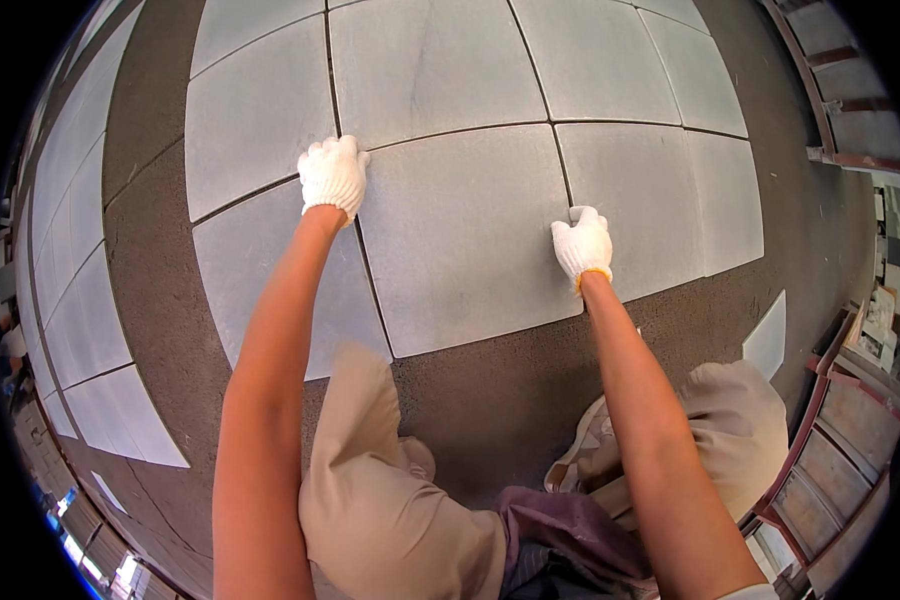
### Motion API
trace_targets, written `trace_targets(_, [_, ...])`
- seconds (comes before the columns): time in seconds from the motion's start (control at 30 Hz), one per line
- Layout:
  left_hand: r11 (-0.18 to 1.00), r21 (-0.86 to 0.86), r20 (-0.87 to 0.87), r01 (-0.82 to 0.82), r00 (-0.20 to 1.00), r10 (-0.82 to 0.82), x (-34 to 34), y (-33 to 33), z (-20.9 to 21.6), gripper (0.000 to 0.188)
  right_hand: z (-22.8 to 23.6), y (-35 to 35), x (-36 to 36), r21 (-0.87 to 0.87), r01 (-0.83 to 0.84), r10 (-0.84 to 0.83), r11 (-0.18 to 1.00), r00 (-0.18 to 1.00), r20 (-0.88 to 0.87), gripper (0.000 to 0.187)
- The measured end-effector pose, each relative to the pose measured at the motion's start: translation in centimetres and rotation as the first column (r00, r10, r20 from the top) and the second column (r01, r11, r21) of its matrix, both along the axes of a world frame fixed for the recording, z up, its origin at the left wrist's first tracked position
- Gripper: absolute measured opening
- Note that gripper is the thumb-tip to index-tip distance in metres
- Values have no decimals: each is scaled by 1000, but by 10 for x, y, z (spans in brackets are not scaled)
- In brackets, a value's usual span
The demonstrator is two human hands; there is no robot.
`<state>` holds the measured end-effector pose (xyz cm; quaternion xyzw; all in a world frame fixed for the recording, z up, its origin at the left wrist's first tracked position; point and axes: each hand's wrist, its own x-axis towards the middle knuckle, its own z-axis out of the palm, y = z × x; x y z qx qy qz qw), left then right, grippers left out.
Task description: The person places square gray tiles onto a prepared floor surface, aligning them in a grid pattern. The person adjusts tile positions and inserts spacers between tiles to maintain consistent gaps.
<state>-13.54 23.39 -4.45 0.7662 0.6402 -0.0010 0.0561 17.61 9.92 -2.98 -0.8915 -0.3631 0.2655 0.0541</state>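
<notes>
A large pale grey square tile [460, 240] lies in front of me, in rows of similar tiles with thin dark gaps between them. My left hand [332, 178], in a white knitted glove, is closed at its far left corner, its fingertips curled into the gap. At the tile's right edge my right hand [582, 245], gloved the same way, is closed with the fingers bent over the seam. The left neighbouring tile [260, 270] passes under my left arm. Beside my right hand lies another grey tile [630, 190]. The fingertips of both hands are partly hidden.
Dark, rough floor [470, 400] runs along the tiles' near edge, where my bent knees are. A second tiled strip [90, 310] lies at the left. On the right are a loose tile piece [766, 337], a brown-framed rack [830, 450] and another rack [860, 100] farther off.
</notes>
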Motion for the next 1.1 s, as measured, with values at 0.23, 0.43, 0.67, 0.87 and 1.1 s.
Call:
trace_targets(0.23, [999, -9, 54, 36, 998, -36, -3, -6, 0, 25, 2, 0, 2, -3, -2, 2, 1000, 1000, -20, 44])
trace_targets(0.43, [986, 137, 237, -90, 970, 56, -3, -19, -13, 22, 0, -3, 0, 40, 16, -15, 999, 1000, -22, 43])
trace_targets(0.67, [994, 111, 119, 0, 993, -13, -2, -12, -10, 22, -8, -4, 4, 60, 16, -16, 998, 1000, -13, 44])
trace_targets(0.87, [995, 60, -31, 80, 996, -79, -7, 2, -12, 25, -6, -3, 2, 50, 3, -3, 999, 1000, 4, 44])
trace_targets(1.1, [992, 83, 42, 94, 994, -97, -10, 5, -14, 23, -12, -3, 8, 50, -19, 19, 999, 1000, 12, 43])
